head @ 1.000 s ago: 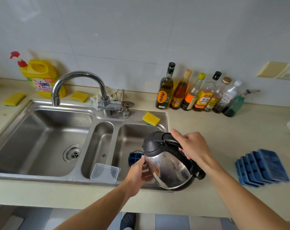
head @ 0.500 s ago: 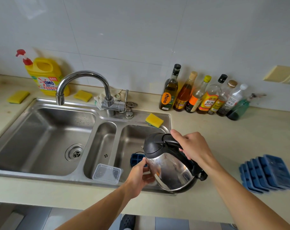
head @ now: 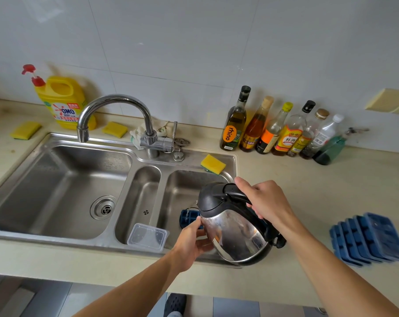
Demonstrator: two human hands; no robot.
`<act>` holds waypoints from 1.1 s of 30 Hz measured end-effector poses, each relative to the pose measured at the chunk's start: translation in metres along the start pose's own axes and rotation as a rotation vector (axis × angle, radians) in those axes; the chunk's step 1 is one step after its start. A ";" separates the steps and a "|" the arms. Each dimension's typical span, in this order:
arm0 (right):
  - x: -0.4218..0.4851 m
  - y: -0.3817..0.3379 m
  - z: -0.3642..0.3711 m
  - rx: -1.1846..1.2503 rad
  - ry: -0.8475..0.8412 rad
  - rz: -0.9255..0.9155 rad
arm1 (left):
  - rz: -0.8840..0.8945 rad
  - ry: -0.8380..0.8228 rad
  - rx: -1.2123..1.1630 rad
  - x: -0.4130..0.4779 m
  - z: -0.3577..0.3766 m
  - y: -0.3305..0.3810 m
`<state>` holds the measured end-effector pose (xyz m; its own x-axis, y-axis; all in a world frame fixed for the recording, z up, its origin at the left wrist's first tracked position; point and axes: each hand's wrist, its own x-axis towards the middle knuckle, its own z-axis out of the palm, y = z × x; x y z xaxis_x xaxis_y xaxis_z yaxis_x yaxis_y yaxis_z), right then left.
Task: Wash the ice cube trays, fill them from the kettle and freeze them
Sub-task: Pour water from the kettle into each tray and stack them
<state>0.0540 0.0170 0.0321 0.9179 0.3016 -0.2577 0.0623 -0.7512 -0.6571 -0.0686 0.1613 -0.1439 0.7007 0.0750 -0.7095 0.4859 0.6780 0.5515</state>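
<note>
A beige desk (head: 308,184) under white wall tiles carries a steel sink (head: 134,161). The right hand (head: 266,201) clamps the handle of the kettle (head: 235,234), tilted over a blue tray (head: 188,217) in the right basin; the left hand (head: 191,242) clasps the tray's near edge. More trays (head: 370,239) lean stacked at right.

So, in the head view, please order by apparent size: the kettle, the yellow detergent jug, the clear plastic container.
1. kettle, though it is nearest the camera
2. yellow detergent jug
3. clear plastic container

Beige countertop (head: 308,184), steel sink (head: 187,156), 7 bottles (head: 283,131), stacked blue trays (head: 370,239)
</note>
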 end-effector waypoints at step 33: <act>-0.012 0.010 -0.026 -0.012 0.034 0.016 | 0.005 -0.092 0.034 -0.017 0.027 -0.003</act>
<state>0.0538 -0.0099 0.0472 0.9317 0.2695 -0.2435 0.0521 -0.7627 -0.6446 -0.0681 0.1380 -0.1219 0.7475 0.0101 -0.6641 0.4983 0.6526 0.5708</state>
